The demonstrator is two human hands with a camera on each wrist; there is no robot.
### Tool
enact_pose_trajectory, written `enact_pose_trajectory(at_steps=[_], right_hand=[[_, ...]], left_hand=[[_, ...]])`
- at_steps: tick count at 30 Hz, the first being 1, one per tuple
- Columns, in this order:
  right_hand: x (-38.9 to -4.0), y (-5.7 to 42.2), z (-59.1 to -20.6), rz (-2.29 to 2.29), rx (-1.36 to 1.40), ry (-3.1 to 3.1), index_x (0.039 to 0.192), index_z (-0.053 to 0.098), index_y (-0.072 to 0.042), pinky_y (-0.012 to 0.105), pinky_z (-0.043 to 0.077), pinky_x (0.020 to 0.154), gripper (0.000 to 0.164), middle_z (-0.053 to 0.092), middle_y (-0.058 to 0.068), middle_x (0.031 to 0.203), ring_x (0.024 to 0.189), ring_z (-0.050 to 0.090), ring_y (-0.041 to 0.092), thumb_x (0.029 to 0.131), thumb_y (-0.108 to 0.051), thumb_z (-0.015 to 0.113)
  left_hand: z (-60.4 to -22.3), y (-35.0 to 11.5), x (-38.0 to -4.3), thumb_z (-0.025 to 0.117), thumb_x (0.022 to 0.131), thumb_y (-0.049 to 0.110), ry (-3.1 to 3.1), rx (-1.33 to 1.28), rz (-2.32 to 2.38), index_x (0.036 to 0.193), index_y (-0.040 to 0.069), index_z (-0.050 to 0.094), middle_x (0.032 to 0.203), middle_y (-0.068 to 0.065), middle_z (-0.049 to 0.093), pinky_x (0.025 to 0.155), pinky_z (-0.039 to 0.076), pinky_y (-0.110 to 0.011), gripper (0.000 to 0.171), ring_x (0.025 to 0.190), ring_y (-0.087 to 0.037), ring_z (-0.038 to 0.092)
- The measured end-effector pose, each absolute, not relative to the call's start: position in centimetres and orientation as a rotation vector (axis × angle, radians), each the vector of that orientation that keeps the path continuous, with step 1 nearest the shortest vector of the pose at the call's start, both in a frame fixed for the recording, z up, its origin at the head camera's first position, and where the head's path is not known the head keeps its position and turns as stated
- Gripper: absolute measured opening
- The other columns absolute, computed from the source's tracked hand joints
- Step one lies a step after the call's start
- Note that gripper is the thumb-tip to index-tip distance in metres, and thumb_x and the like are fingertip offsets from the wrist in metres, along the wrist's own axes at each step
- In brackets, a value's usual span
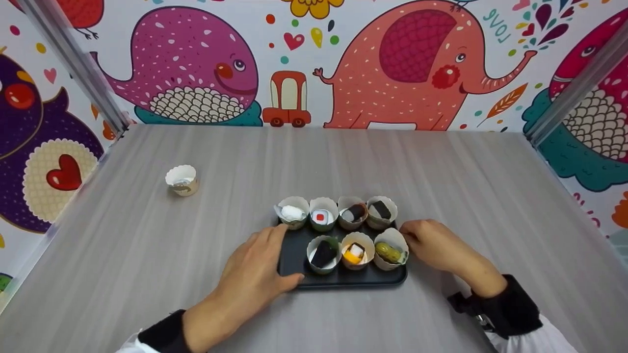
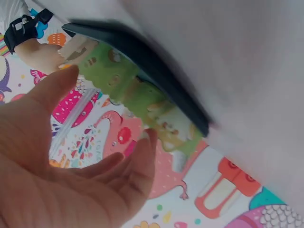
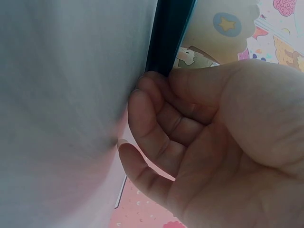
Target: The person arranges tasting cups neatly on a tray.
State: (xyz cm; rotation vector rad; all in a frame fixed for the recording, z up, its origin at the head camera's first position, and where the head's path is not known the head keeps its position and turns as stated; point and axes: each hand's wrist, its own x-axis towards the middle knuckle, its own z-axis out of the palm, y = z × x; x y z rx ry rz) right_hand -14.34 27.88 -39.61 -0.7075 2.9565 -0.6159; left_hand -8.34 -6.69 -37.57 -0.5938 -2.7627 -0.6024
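Note:
A black tray (image 1: 293, 252) lies on the table with several paper baking cups on it, each holding a small item that looks like toy food. Three cups stand in the front row, among them one with a yellow-and-white piece (image 1: 354, 253); the others are in the back row. At the tray's left end, my left hand (image 1: 255, 269) spreads its thumb and fingers over the bare part, gripping nothing. My right hand (image 1: 436, 247) pinches the tray's right edge between thumb and curled index finger, beside the cup with a green piece (image 1: 389, 251). Cups hide part of the tray.
One more paper cup (image 1: 182, 180) stands apart on the grey table (image 1: 235, 157), far left. Walls printed with cartoon animals (image 1: 407, 68) enclose the back and both sides, with metal posts (image 1: 81, 68) at the corners.

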Motion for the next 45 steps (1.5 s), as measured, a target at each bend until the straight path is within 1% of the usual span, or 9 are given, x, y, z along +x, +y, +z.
enact_pose_trajectory(at_steps=[6, 11, 17, 21, 27, 33, 36, 40, 45], right_hand=[[-14.3, 27.9, -39.7, -0.625, -0.712, 2.957, 0.077, 0.065, -0.016, 0.029, 0.045, 0.06, 0.021, 0.058, -0.008, 0.07, 0.064, 0.051, 0.007, 0.085, 0.002, 0.058], [-14.3, 27.9, -39.7, -0.631, -0.714, 2.96, 0.078, 0.066, -0.016, 0.03, 0.046, 0.062, 0.02, 0.059, -0.008, 0.072, 0.066, 0.053, 0.007, 0.085, 0.001, 0.057], [-14.4, 27.9, -39.7, -0.604, -0.727, 2.984, 0.068, 0.057, -0.02, 0.027, 0.039, 0.058, 0.026, 0.048, -0.01, 0.064, 0.06, 0.045, 0.008, 0.084, 0.001, 0.057], [-14.5, 27.8, -39.8, -0.599, -0.723, 2.987, 0.068, 0.056, -0.021, 0.026, 0.038, 0.058, 0.026, 0.047, -0.011, 0.063, 0.059, 0.044, 0.008, 0.084, -0.001, 0.057], [-14.4, 27.8, -39.8, -0.612, -0.733, 2.986, 0.074, 0.063, -0.018, 0.028, 0.042, 0.059, 0.021, 0.054, -0.01, 0.067, 0.062, 0.048, 0.008, 0.085, -0.001, 0.058], [-14.4, 27.7, -39.8, -0.617, -0.718, 2.984, 0.075, 0.064, -0.018, 0.028, 0.043, 0.06, 0.02, 0.055, -0.01, 0.068, 0.062, 0.049, 0.008, 0.085, -0.001, 0.058], [-14.4, 27.7, -39.8, -0.615, -0.728, 2.983, 0.074, 0.062, -0.018, 0.028, 0.042, 0.06, 0.021, 0.054, -0.009, 0.068, 0.062, 0.048, 0.008, 0.084, 0.0, 0.058], [-14.5, 27.7, -39.8, -0.612, -0.737, 2.986, 0.071, 0.059, -0.019, 0.027, 0.04, 0.058, 0.023, 0.051, -0.009, 0.065, 0.061, 0.046, 0.009, 0.084, 0.0, 0.057], [-14.4, 27.8, -39.8, -0.617, -0.716, 2.975, 0.072, 0.061, -0.019, 0.027, 0.041, 0.059, 0.023, 0.052, -0.01, 0.065, 0.061, 0.047, 0.007, 0.085, -0.001, 0.058]], left_hand=[[-37.8, -8.8, -8.8, 0.084, 0.063, 0.042, -2.652, -0.495, -0.496, 0.122, 0.001, 0.055, 0.109, -0.011, 0.061, 0.078, 0.049, -0.04, 0.077, 0.096, -0.027, 0.059], [-38.0, -10.9, -9.6, 0.084, 0.063, 0.037, -2.647, -0.363, -0.517, 0.122, 0.0, 0.055, 0.111, -0.014, 0.06, 0.08, 0.047, -0.044, 0.075, 0.099, -0.031, 0.056], [-38.1, -13.0, -10.7, 0.085, 0.063, 0.03, -2.608, -0.269, -0.534, 0.121, -0.001, 0.053, 0.115, -0.018, 0.055, 0.081, 0.041, -0.049, 0.073, 0.103, -0.036, 0.05], [-38.1, -14.1, -11.5, 0.085, 0.062, 0.028, -2.583, -0.216, -0.549, 0.122, -0.002, 0.051, 0.119, -0.02, 0.051, 0.081, 0.039, -0.052, 0.075, 0.105, -0.04, 0.048], [-38.2, -15.5, -12.5, 0.084, 0.065, 0.028, -2.598, -0.135, -0.677, 0.13, -0.004, 0.046, 0.131, -0.024, 0.043, 0.09, 0.031, -0.058, 0.081, 0.118, -0.044, 0.038], [-38.4, -17.1, -14.3, 0.084, 0.067, 0.027, -2.591, -0.041, -0.791, 0.135, -0.004, 0.04, 0.134, -0.024, 0.039, 0.093, 0.029, -0.059, 0.086, 0.12, -0.044, 0.035], [-38.5, -17.9, -15.5, 0.084, 0.067, 0.028, -2.592, 0.004, -0.859, 0.137, -0.002, 0.037, 0.139, -0.024, 0.035, 0.098, 0.026, -0.058, 0.089, 0.125, -0.044, 0.031], [-38.6, -18.9, -17.0, 0.083, 0.069, 0.031, -2.623, 0.061, -0.962, 0.144, -0.002, 0.027, 0.148, -0.027, 0.02, 0.106, 0.016, -0.058, 0.099, 0.136, -0.044, 0.015], [-38.6, -20.0, -18.5, 0.081, 0.071, 0.036, -2.688, 0.146, -1.006, 0.148, -0.003, 0.014, 0.152, -0.028, 0.006, 0.109, 0.013, -0.056, 0.108, 0.14, -0.042, 0.005]])
